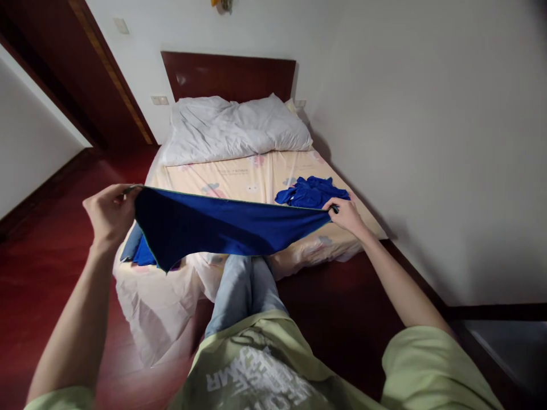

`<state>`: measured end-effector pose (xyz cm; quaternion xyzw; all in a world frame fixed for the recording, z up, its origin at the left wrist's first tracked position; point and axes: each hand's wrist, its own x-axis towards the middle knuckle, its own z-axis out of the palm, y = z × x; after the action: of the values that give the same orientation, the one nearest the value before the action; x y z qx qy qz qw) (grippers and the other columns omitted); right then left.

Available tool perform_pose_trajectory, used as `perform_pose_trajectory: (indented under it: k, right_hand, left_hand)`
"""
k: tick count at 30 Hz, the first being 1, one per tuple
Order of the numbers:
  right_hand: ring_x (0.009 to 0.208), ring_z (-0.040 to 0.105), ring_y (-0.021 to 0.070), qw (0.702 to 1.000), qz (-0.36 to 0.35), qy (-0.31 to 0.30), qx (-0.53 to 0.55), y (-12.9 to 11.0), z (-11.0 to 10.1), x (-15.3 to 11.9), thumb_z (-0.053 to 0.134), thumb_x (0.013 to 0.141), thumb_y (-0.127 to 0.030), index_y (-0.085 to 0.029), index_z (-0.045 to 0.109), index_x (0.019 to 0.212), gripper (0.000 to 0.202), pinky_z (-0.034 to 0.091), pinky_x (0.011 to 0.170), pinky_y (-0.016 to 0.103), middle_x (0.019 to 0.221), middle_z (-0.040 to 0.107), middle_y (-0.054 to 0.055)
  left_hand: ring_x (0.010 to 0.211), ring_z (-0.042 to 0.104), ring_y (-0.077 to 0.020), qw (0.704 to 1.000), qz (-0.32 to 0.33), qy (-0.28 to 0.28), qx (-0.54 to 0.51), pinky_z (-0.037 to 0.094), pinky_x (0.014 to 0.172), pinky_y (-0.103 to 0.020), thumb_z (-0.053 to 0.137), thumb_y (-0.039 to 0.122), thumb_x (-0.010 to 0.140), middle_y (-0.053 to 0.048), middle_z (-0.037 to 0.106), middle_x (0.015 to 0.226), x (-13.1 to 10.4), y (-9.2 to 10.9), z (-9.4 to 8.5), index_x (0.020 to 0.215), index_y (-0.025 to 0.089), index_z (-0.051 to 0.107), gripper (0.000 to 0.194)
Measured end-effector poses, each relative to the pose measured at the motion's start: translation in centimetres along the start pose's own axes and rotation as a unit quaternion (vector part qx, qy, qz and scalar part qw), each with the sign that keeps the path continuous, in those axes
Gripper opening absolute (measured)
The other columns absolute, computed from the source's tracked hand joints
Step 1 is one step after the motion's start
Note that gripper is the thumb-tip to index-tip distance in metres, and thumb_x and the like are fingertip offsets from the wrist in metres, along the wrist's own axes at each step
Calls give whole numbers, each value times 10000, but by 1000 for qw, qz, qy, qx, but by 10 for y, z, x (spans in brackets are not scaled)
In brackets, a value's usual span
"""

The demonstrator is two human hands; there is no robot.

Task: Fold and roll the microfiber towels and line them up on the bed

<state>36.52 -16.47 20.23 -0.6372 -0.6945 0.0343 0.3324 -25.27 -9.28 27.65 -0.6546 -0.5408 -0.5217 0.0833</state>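
Observation:
A blue cloth (222, 222) with a thin green edge is stretched between my hands, above the near end of the bed. My left hand (113, 210) pinches its left upper corner, and my right hand (343, 214) pinches the right one. The top edge runs nearly straight and slopes slightly down to the right, while the lower edge hangs loose, with one corner pointing down at the left. Beyond my right hand, a crumpled heap of blue cloth (314, 192) lies on the bed. Partly hidden behind the held cloth, more folded blue cloth (144, 253) rests at the bed's left near corner.
The bed (256, 171) has a pale patterned sheet that hangs over the near left side. A white quilt (235, 128) lies bunched against the dark wooden headboard (231, 77). A white wall (427, 142) runs along the right, and a dark door (81, 68) is at the left.

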Motion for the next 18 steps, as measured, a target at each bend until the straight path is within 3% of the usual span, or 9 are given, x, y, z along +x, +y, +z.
perform_pose_trajectory:
  k: [5, 11, 15, 18]
  right_hand:
    - [830, 746, 243, 999, -27, -14, 11, 11, 4, 4, 542, 846, -160, -211, 732, 912, 207, 584, 822, 365, 932, 791, 69]
    - [1013, 773, 260, 996, -78, -19, 46, 6, -1, 6, 587, 923, -214, -234, 746, 1184, 306, 604, 953, 390, 1089, 803, 67]
    - [1040, 770, 275, 994, -108, -7, 5, 1, -11, 15, 594, 936, -246, -252, 803, 1065, 245, 584, 1013, 410, 1107, 812, 49]
    - [952, 781, 272, 996, -86, 5, -20, -4, -21, 24, 628, 927, -272, -251, 823, 1000, 209, 598, 953, 398, 1047, 824, 43]
  left_hand:
    - [606, 535, -114, 1000, -5, 1, 15, 398, 600, -241, 692, 468, 875, -9, 709, 716, 4, -9, -18, 950, 176, 842, 337]
    - [653, 612, -125, 999, -53, -11, -6, 489, 605, -250, 735, 507, 810, -45, 765, 901, 0, -15, -25, 970, 159, 840, 397]
    - [595, 650, -143, 988, -146, -17, -45, 517, 545, -248, 785, 493, 715, -61, 763, 821, 5, -8, -30, 965, 129, 837, 445]
    - [586, 682, -171, 979, -200, -22, -43, 524, 502, -237, 804, 452, 684, -55, 735, 700, 13, -1, -32, 994, 112, 832, 461]
